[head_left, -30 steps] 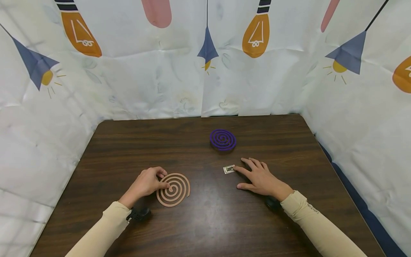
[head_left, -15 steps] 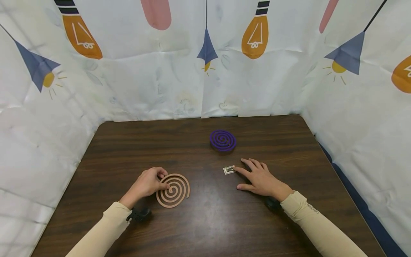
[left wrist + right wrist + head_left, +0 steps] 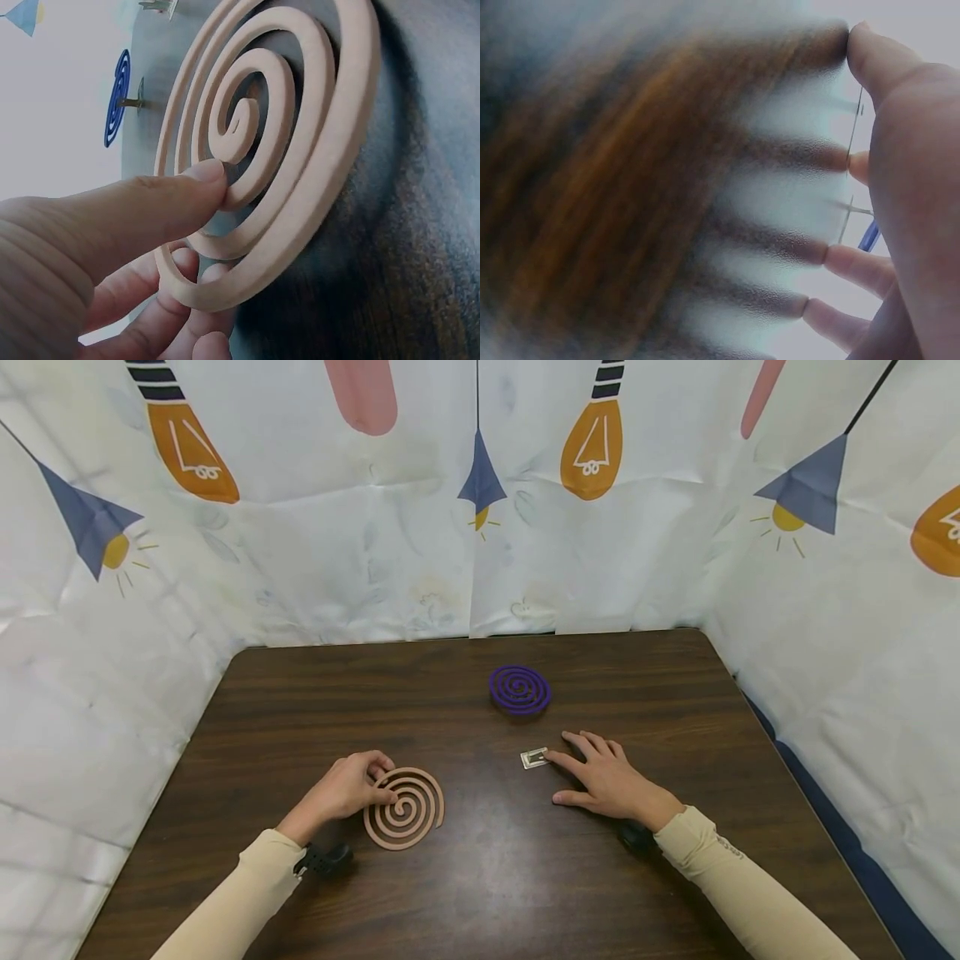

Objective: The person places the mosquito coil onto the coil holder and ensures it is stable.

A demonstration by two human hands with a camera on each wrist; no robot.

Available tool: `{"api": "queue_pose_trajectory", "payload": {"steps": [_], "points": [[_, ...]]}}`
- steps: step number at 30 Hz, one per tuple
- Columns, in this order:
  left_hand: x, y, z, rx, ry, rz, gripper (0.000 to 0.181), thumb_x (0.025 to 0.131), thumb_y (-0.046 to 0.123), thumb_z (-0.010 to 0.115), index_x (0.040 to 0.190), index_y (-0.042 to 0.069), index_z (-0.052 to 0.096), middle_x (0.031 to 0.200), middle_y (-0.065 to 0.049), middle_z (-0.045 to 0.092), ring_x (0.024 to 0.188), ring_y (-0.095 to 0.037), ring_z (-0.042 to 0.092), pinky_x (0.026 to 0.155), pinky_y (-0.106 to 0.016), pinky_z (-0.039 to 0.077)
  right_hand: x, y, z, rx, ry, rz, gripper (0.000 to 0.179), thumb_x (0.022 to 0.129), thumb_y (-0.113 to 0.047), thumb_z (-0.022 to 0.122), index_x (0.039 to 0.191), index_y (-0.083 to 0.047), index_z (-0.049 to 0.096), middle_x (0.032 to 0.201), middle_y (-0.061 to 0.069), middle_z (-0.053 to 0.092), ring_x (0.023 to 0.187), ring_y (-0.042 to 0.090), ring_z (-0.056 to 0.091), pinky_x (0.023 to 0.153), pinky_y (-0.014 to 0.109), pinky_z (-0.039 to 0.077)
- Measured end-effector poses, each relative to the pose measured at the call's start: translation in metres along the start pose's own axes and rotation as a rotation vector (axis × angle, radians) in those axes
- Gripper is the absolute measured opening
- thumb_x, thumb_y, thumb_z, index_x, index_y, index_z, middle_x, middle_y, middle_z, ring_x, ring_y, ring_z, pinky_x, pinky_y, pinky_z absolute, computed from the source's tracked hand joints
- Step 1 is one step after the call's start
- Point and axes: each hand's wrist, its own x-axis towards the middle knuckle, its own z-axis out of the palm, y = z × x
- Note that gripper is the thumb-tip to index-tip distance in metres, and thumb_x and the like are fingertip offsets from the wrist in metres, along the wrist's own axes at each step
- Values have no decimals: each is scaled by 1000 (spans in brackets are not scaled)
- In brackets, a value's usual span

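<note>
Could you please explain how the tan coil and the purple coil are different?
The tan coil is pale brown, while the purple coil is deep violet. The left hand holds the tan coil; the purple coil sits on a small metal stand. The tan coil is nearer the person, the purple coil farther away. Both are round spirals.

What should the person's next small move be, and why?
Probably carry the flat tan spiral coil rightward to the small silver metal stand: the left hand grips the coil, the right hand touches the stand, and the blue-violet spiral coil appears raised on a metal support.
</note>
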Motion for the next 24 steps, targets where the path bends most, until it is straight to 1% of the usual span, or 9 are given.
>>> {"api": "queue_pose_trajectory", "payload": {"steps": [3, 8, 12, 15, 17, 19, 22, 24], "points": [[0, -1, -1, 4, -2, 12, 41, 87, 21, 84, 121, 3, 68, 100, -7, 70, 80, -13, 64, 67, -29, 55, -1, 0, 0, -6, 2, -4, 70, 97, -62, 61, 157, -32, 44, 165, 18, 36, 149, 50, 36, 112, 76, 34], [0, -1, -2, -42, 2, 19, 37, 89, 21, 81, 120, 6, 68, 103, -8, 68, 84, -15, 65, 69, -30, 55, -1, -1, 0, -12, 3, -1, 69, 97, -62, 61, 157, -32, 44, 165, 18, 36, 149, 50, 36, 112, 76, 34], [0, -2, -3, -80, -10, 25, 35, 91, 22, 80, 119, 7, 66, 107, -10, 69, 86, -16, 68, 70, -31, 56, -1, -2, -1, 1, -4, 6, 70, 96, -61, 62, 157, -31, 44, 165, 19, 35, 150, 51, 35, 112, 76, 34], [1, -3, -3, -93, -19, 35, 34, 93, 24, 78, 119, 8, 64, 109, -10, 69, 87, -16, 66, 71, -31, 54, -1, -3, -2, 6, -1, 3, 70, 96, -59, 64, 157, -31, 45, 165, 19, 36, 149, 51, 35, 112, 76, 34], [1, -4, -3, -122, -31, 43, 33, 95, 24, 76, 120, 7, 61, 107, -10, 70, 83, -16, 66, 69, -32, 54, -1, -4, -2, 7, 2, 1, 70, 96, -59, 64, 157, -30, 45, 164, 19, 36, 149, 51, 36, 112, 76, 34], [2, -6, -3, -172, -50, 53, 32, 98, 23, 72, 121, 5, 58, 102, -11, 70, 77, -18, 65, 65, -32, 55, -1, -4, -1, 4, 7, -1, 70, 96, -59, 64, 157, -30, 45, 164, 19, 37, 149, 50, 36, 111, 76, 34], [3, -8, -3, -275, -87, 72, 34, 101, 20, 69, 124, 1, 53, 96, -13, 71, 68, -21, 66, 60, -35, 58, -1, -3, -1, -1, 9, 1, 70, 96, -60, 63, 157, -31, 44, 164, 18, 37, 150, 49, 36, 112, 76, 34], [4, -10, -3, -333, -109, 75, 38, 101, 20, 69, 126, -1, 50, 94, -14, 71, 67, -23, 67, 60, -36, 60, -1, -3, -1, -5, 11, 0, 70, 96, -60, 63, 157, -31, 44, 164, 18, 37, 150, 49, 36, 112, 76, 34]]}}
